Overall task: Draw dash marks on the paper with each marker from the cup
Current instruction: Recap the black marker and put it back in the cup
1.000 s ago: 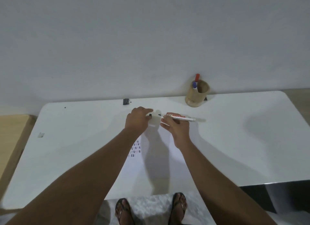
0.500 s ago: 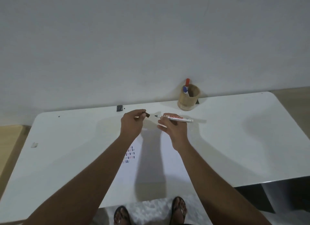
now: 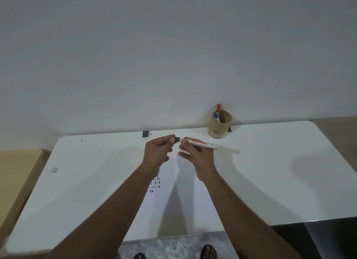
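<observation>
My right hand [image 3: 195, 158] grips a white marker [image 3: 202, 143] with red lettering, held level above the table, tip pointing left. My left hand [image 3: 157, 152] pinches the marker's small black cap [image 3: 177, 139], which meets the marker's tip. Below my hands lies a white sheet of paper [image 3: 179, 197] with rows of short red and blue dashes [image 3: 154, 183] near its left side, partly hidden by my left forearm. A wooden cup [image 3: 220, 126] at the table's back edge holds a red-capped marker [image 3: 218, 107] and a blue-capped marker [image 3: 216, 115].
The white table [image 3: 270, 173] stands against a plain wall. A small black object [image 3: 145, 133] lies at the back edge, a small grey scrap [image 3: 54, 169] near the left edge. A wooden surface [image 3: 15, 173] adjoins on the left. My sandalled feet [image 3: 207, 252] show below.
My left hand has brought the black cap rightward until it meets the marker's tip; a gap separated them before. The view has shifted slightly.
</observation>
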